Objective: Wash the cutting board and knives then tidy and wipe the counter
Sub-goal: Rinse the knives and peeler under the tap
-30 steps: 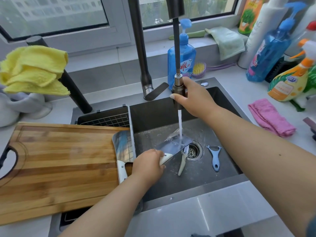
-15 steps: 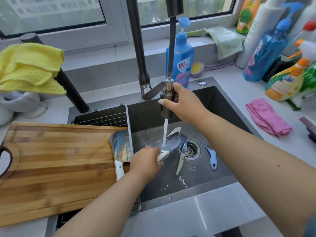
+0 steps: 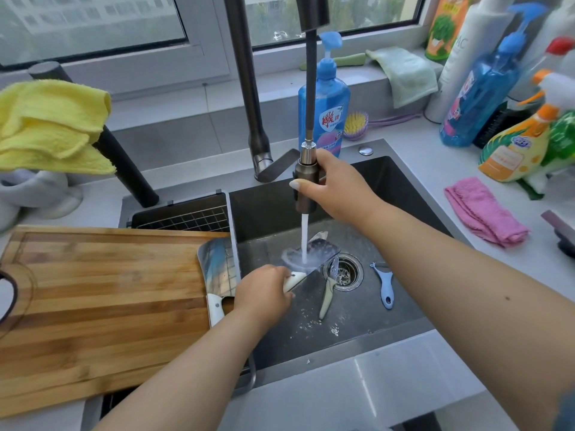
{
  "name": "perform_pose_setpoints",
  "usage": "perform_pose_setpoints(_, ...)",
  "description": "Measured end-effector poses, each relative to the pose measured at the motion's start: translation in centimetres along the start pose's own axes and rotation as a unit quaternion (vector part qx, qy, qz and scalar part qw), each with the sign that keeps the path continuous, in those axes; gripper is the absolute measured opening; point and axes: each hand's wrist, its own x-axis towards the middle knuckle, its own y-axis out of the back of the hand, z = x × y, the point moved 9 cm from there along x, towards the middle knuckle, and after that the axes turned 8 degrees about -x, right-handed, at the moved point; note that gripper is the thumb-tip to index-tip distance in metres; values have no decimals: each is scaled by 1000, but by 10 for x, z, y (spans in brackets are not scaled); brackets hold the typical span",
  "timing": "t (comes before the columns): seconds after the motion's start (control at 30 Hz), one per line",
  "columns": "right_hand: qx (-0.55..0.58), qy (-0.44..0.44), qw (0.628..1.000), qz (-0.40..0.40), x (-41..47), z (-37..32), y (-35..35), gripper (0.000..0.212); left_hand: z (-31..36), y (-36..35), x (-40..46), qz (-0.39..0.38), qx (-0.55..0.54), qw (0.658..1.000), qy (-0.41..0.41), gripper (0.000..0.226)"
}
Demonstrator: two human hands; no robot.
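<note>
My left hand grips the pale handle of a wide-bladed knife held flat over the sink. My right hand holds the pull-out spray head, and its water stream lands on the blade. A second cleaver lies on the right end of the wooden cutting board, which spans the sink's left side. On the sink floor lie a small knife beside the drain and a blue peeler.
A blue dish soap bottle stands behind the sink next to the tap column. A pink cloth and several spray bottles occupy the right counter. A yellow cloth hangs at the left. A green cloth lies on the sill.
The spray head and stream have shifted left along the blade toward the handle, and my left hand has moved the knife slightly. Splashed water now spreads on the sink floor.
</note>
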Motion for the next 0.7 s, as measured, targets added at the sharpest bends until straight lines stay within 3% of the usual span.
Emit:
perform_pose_setpoints(0.2, -22, 0, 1000, 11, 3, 4, 4, 28, -3, 1, -2, 3, -33, 999, 24, 36)
perform_pose_setpoints(0.4, -63, -5, 998, 29, 7, 14, 17, 37, -20, -9, -4, -23, -180, 975, 128, 20)
perform_pose_setpoints(0.47, -61, -7, 998, 30, 7, 13, 17, 36, -31, -17, -5, -21, -311, 931, 190, 20)
perform_pose_setpoints(0.57, -43, -4, 999, 32, 6, 10, 11, 29, -44, -30, -12, -15, -499, 814, 298, 22)
perform_pose_setpoints(0.63, -21, -5, 999, 27, 5, 6, 5, 28, -49, -33, -12, -13, -542, 778, 317, 27)
perform_pose_setpoints(0.7, 7, -9, 1000, 16, 3, 3, -3, 32, -50, -33, -10, -13, -563, 765, 313, 31)
